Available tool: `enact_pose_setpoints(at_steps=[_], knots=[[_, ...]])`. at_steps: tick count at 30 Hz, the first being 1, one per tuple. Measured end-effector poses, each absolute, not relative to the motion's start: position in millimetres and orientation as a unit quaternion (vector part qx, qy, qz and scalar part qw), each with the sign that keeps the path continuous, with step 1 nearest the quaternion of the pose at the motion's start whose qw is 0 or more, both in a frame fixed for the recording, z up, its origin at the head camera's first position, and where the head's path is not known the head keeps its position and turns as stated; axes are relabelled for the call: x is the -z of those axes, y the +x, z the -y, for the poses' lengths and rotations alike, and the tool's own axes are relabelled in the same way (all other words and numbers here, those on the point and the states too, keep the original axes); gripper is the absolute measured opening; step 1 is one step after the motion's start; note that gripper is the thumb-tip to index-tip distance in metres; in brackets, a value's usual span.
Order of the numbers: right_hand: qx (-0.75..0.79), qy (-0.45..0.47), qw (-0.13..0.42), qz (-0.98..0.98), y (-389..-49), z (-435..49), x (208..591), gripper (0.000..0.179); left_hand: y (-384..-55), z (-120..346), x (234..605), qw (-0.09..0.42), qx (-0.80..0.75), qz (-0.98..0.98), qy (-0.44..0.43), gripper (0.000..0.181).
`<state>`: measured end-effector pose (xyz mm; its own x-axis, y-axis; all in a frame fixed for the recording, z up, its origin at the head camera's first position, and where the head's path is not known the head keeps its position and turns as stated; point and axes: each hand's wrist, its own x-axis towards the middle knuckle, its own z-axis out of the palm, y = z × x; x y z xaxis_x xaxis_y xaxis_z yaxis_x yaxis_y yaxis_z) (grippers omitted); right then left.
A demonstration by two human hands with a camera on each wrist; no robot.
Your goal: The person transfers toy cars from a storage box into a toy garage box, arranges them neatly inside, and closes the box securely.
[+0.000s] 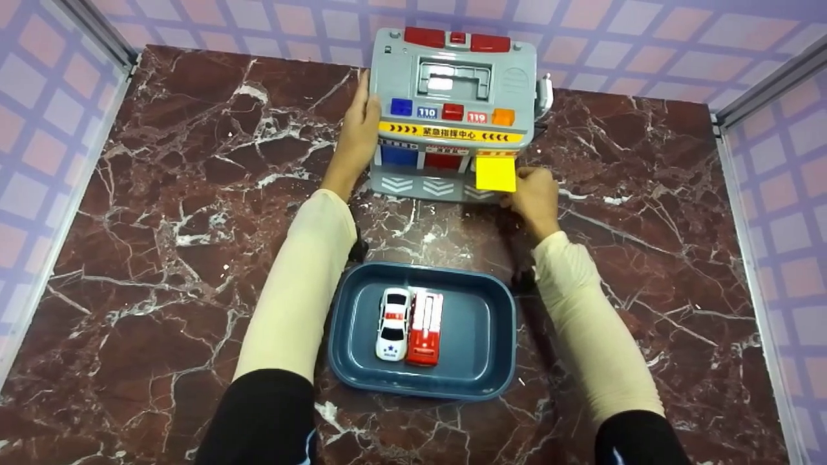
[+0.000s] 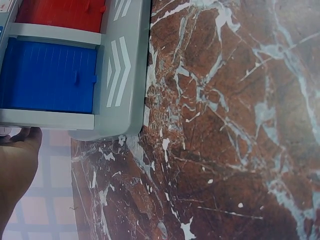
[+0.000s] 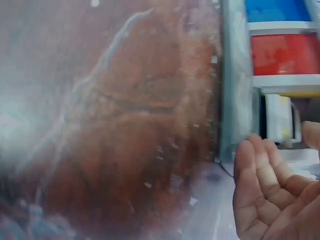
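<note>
The grey toy rescue station (image 1: 395, 84) has a blue garage door (image 2: 50, 75), a red garage door (image 1: 446, 160) and a yellow door (image 1: 495, 174) lifted outward. Along its left side lies my left hand (image 1: 362, 126), fingers extended against the wall. My right hand (image 1: 537, 194) is at the front right corner, beside the raised yellow door. In the right wrist view a small white toy vehicle (image 3: 280, 117) sits in the bay under that door. The fingers (image 3: 265, 170) reach loosely toward its near end, thumb on the other side.
Nearer the person stands a dark blue tray (image 1: 475, 387) holding a white toy police car (image 1: 392, 332) and a red toy fire truck (image 1: 424, 339) side by side. A checked wall (image 1: 291, 39) rises behind the station. All stands on a red marbled surface (image 1: 194, 290).
</note>
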<state>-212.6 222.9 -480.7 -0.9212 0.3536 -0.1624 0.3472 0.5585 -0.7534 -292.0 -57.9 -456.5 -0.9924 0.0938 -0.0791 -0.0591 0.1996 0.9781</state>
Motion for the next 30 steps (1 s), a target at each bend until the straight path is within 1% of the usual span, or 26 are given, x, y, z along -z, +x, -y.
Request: enact_pose_setpoints(at_steps=[3, 6, 8, 10, 11, 13, 16, 18, 21, 24, 30], knots=[[-0.412, -0.214, 0.06, 0.884, -209.1, -226.6, 470.7, 0.027, -291.9, 58.8, 456.7, 0.056, -0.628, -0.776, 0.012, 0.058], [-0.394, -0.209, 0.149, 0.883, -206.3, -229.5, 458.6, 0.021, -291.5, 59.0, 457.1, 0.052, -0.627, -0.777, 0.013, 0.058], [-0.395, -0.172, 0.21, 0.877, -204.4, -229.1, 450.9, 0.017, -291.3, 59.0, 457.3, 0.052, -0.63, -0.775, 0.012, 0.058], [-0.39, -0.113, 0.264, 0.875, -203.0, -227.0, 444.8, 0.016, -290.9, 58.7, 457.3, 0.053, -0.635, -0.77, 0.011, 0.058], [-0.388, -0.08, 0.283, 0.873, -202.4, -225.2, 442.3, 0.018, -290.7, 58.5, 457.2, 0.052, -0.637, -0.769, 0.012, 0.058], [-0.373, -0.01, 0.308, 0.875, -201.6, -221.3, 438.8, 0.027, -290.5, 58.4, 457.1, 0.054, -0.641, -0.766, 0.012, 0.058], [-0.34, 0.064, 0.31, 0.885, -201.7, -216.8, 437.6, 0.045, -290.5, 58.0, 457.3, 0.042, -0.638, -0.769, 0.023, 0.058], [-0.308, 0.096, 0.3, 0.897, -201.5, -215.6, 439.1, 0.057, -290.9, 58.1, 457.9, 0.036, -0.632, -0.774, 0.028, 0.057], [-0.267, 0.129, 0.284, 0.912, -201.3, -215.9, 442.9, 0.069, -291.2, 57.9, 457.5, 0.033, -0.628, -0.777, 0.031, 0.057], [-0.241, 0.151, 0.268, 0.92, -201.2, -216.8, 446.5, 0.076, -289.1, 57.3, 452.4, 0.042, -0.633, -0.773, 0.026, 0.057], [-0.217, 0.159, 0.237, 0.933, -202.8, -215.5, 452.2, 0.083, -272.0, 54.9, 426.3, 0.057, -0.638, -0.768, 0.016, 0.057]])
